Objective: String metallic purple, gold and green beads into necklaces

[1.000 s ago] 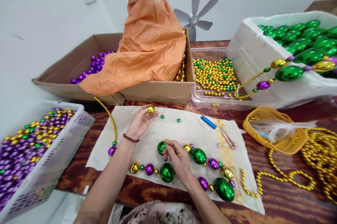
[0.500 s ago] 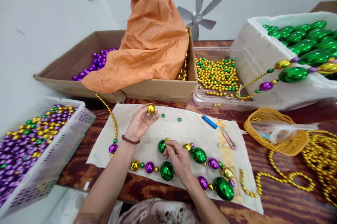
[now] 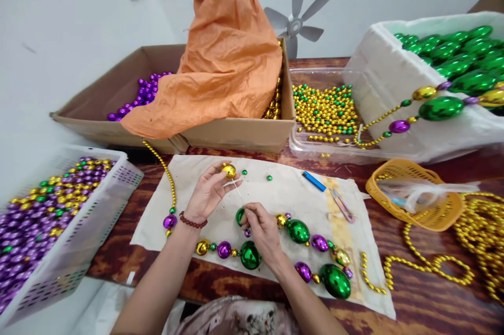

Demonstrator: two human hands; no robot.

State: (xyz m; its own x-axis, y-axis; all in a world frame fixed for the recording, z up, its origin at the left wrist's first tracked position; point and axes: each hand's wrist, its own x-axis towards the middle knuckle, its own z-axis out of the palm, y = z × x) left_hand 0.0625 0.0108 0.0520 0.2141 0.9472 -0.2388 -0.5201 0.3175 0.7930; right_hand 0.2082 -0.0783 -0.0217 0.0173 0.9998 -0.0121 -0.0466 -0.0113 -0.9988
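Observation:
My left hand (image 3: 207,189) holds a shiny gold bead (image 3: 229,170) between its fingers over the white cloth (image 3: 197,169). Just to the right and lower, my right hand (image 3: 262,227) pinches a thin, straight, needle-like piece (image 3: 239,191) that runs up to the gold bead. Whether it is inside the bead I cannot tell. Under my hands lies a string of green, gold and purple beads; a big green bead (image 3: 250,254) and a purple bead (image 3: 224,250) are near my right wrist. Two small green beads (image 3: 269,178) lie loose beyond my hands.
A blue bar (image 3: 314,181) and small pink-handled snips (image 3: 342,206) lie on the cloth. A yellow basket (image 3: 380,182) stands at right by gold bead strings (image 3: 480,240). Around the back are a cardboard box (image 3: 240,135), clear tub (image 3: 311,148) and white foam box (image 3: 370,62); a white crate (image 3: 114,182) is left.
The gold bead in my left hand has come slightly down and right. My right hand has shifted a little, and its thin piece now lines up with the bead.

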